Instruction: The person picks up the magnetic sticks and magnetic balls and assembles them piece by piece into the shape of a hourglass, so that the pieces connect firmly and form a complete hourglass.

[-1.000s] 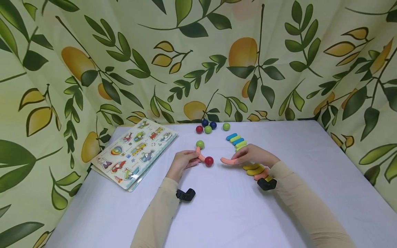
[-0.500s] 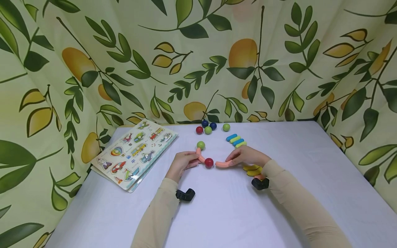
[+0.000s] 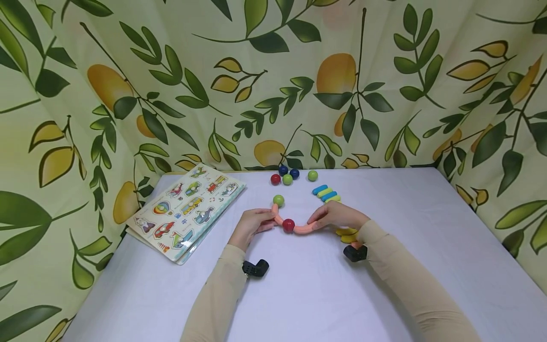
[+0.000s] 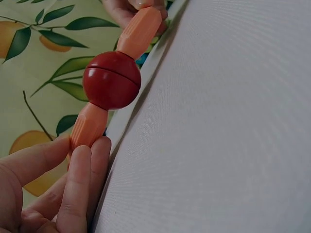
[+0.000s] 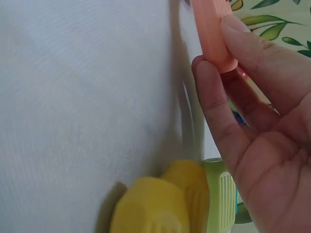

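Pinching with both hands, thumb and fingers closed right down: left hand (image 3: 252, 224) has the left coral stick (image 3: 277, 216), right hand (image 3: 339, 214) the right coral stick (image 3: 304, 229). So the red ball (image 3: 288, 225) sits between them, touching both sticks, at my left hand's 3 o'clock. From that one, the green ball (image 3: 278, 200) is at 11, and some yellow pieces (image 3: 347, 234) lie around my right hand's 5 o'clock.

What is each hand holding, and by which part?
Left hand: one pink stick, near its middle. Right hand: another pink stick, by the end away from the red ball.
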`<state>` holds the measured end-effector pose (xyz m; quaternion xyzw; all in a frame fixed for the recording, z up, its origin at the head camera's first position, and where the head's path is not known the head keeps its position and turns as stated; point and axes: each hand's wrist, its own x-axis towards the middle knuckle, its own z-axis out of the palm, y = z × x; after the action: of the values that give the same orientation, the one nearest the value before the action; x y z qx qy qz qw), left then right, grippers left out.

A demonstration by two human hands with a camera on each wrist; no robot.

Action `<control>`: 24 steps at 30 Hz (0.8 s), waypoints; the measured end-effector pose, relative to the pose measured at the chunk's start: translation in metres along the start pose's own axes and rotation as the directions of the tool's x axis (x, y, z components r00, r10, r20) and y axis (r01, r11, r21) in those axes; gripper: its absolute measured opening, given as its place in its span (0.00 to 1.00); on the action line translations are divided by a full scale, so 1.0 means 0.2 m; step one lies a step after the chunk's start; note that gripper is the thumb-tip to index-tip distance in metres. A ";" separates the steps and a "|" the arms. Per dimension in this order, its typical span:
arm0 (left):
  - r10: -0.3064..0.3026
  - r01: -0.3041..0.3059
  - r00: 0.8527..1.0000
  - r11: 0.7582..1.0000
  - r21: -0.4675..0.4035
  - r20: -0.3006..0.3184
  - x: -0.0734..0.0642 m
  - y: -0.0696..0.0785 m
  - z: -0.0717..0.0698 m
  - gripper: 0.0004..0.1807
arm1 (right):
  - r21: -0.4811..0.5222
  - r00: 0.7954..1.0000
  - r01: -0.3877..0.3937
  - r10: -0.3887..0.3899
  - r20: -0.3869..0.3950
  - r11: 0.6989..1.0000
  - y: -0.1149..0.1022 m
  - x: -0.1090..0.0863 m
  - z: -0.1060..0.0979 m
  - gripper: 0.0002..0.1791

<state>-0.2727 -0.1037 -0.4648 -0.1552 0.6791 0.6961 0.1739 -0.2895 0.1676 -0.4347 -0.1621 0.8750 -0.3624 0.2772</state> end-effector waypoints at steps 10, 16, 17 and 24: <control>-0.001 0.001 1.000 1.000 0.029 -0.017 -0.01 0.00 -0.01 0.18 | 0.042 0.999 -0.012 0.014 -0.048 0.999 0.00 0.00 0.02 0.12; 0.005 -0.001 0.999 0.997 0.081 -0.040 -0.01 0.01 -0.04 0.19 | 0.068 0.996 -0.027 0.032 -0.079 0.997 -0.01 0.02 0.04 0.12; 0.007 -0.002 0.999 0.996 0.089 -0.050 -0.01 0.02 -0.04 0.19 | 0.076 0.996 -0.027 0.034 -0.081 0.997 -0.02 0.03 0.05 0.13; 0.053 -0.039 0.992 0.992 0.120 -0.113 -0.01 0.02 -0.08 0.16 | 0.068 0.994 -0.014 0.021 -0.111 0.998 -0.06 0.07 0.08 0.11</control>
<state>-0.2725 -0.1204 -0.4604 -0.1693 0.7314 0.6483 0.1267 -0.2905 0.1441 -0.4401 -0.1245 0.8778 -0.3977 0.2363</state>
